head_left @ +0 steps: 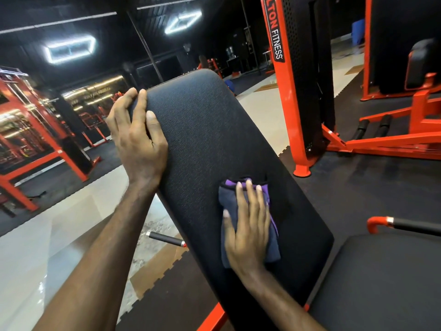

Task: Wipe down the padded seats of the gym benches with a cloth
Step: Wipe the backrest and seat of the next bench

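Nearest the camera, the right hand presses flat, fingers spread, on a folded dark cloth with purple trim, lying on the black backrest pad. Farther up, the left hand grips the pad's left edge. Beyond stands an orange machine frame.

Folded navy-purple cloth on black backrest pad
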